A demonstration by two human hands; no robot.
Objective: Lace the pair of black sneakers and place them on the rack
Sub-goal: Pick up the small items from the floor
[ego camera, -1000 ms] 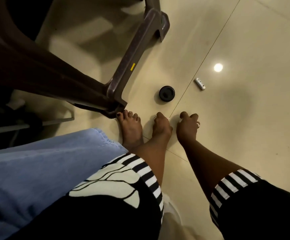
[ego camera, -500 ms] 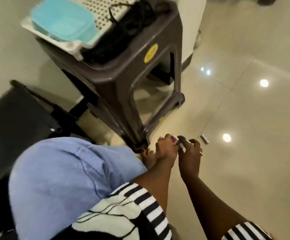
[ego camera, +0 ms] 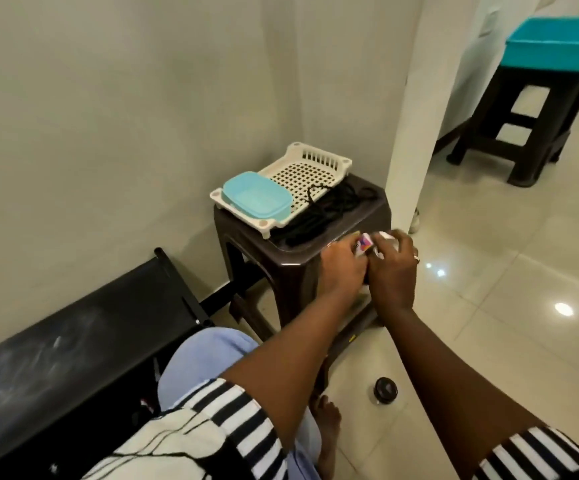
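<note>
My left hand (ego camera: pixel 345 268) and my right hand (ego camera: pixel 393 271) are together over the near right corner of a brown plastic stool (ego camera: pixel 302 258). Between their fingers they pinch a small white and pink object (ego camera: pixel 366 244); what it is I cannot tell. A loose bundle of black laces (ego camera: pixel 319 211) lies on the stool top beside a white perforated tray (ego camera: pixel 298 173). No black sneakers are visible, and no shoe rack is plainly seen.
A light blue lidded box (ego camera: pixel 256 195) sits on the white tray. A black bench (ego camera: pixel 73 348) runs along the wall at left. A small black round cap (ego camera: pixel 386 390) lies on the tiled floor near my foot. Another dark stool (ego camera: pixel 520 123) with a teal bin (ego camera: pixel 558 43) stands far right.
Both hands rose from the floor to the stool's corner, taking up a small white and pink object on the way. My view lifted from the floor to the stool top.
</note>
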